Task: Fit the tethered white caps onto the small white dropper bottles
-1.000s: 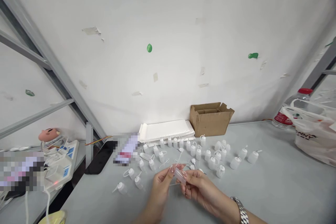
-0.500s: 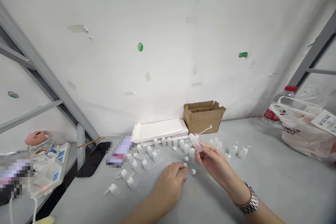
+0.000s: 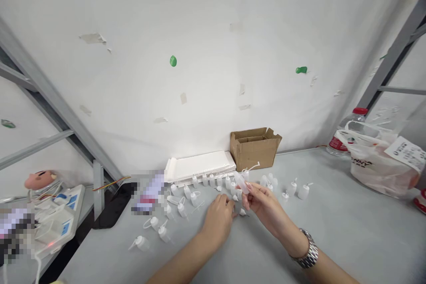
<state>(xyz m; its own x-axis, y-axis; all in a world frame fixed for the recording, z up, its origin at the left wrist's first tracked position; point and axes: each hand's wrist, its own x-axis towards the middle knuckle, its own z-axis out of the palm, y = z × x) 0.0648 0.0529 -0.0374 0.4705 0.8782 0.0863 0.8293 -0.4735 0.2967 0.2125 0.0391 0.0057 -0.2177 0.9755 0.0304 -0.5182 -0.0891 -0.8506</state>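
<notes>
My right hand (image 3: 262, 202) is raised above the table, closed around a small translucent squeeze bottle (image 3: 241, 183) that tilts up to the left. Just behind this bottle, a thin white cap strap (image 3: 254, 167) sticks out to the right; its join is hidden. My left hand (image 3: 218, 219) rests low by the tabletop, its fingers curled together beside a small white cap (image 3: 244, 212). Whatever its fingertips may grip is hidden. Several similar bottles stand or lie around, such as a strapped bottle (image 3: 163, 233) left of this hand and another bottle (image 3: 303, 192) at the right.
A brown cardboard box (image 3: 255, 154) and a stack of white padded envelopes (image 3: 199, 166) lie against the wall. A blurred-out phone-like slab (image 3: 149, 195) and a power strip (image 3: 71, 213) are at left. The plastic bag (image 3: 376, 168) and red-capped bottle (image 3: 339, 144) occupy the right.
My left hand has shifted slightly up, its fingertips drawn together near the caps. My right hand with the squeeze bottle has moved slightly left and down. The view has turned a little right.
</notes>
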